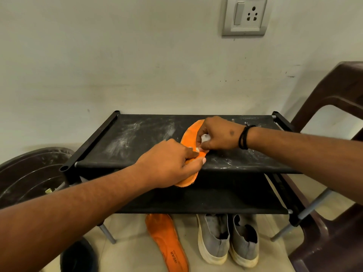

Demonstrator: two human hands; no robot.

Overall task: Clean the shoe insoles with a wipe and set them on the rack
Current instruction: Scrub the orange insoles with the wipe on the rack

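Step in hand: wiping first insole, laid on rack top shelf, heel overhanging front edge. Left hand pinching insole near heel; right hand curled round white wipe, pressed to insole. Next, likely: finishing, then fetching second insole from floor. Count: insoles, two; shoes, two; wipe, one.

Grey slip-on shoes, one pair, side by side on tiled floor at lower centre-right. Dark brown plastic chair at right, against wall. Switch and socket plate mounted on wall, upper right. Dark round bin at left edge, pale scraps inside. Dark rounded object at lower left, partly hidden; identity unclear.
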